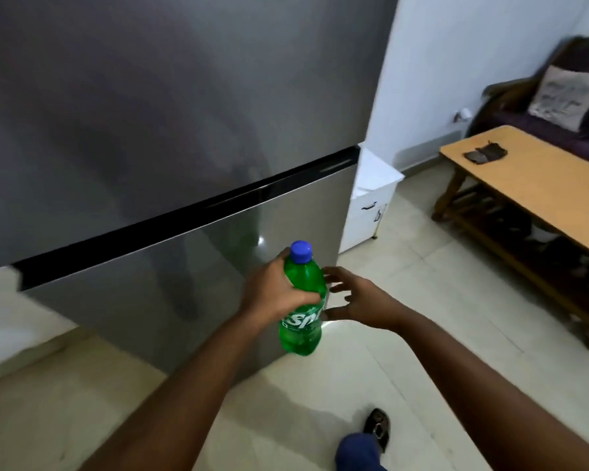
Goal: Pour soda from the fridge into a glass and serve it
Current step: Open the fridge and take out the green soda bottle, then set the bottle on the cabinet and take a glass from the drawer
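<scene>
A green soda bottle [303, 314] with a blue cap stands upright in the air in front of the grey fridge [157, 137], whose two doors are closed. My left hand [276, 294] is wrapped around the bottle's upper body just under the cap. Just to the bottle's right, my right hand [357, 300] has its fingers spread, the fingertips near the bottle's side but not gripping it. No glass is in view.
A white cabinet [368, 202] stands right of the fridge. A low wooden table [538, 185] with a dark item on top is at right, with a dark sofa and cushion [565, 96] behind. My foot in a sandal [376, 428] is on the tiled floor.
</scene>
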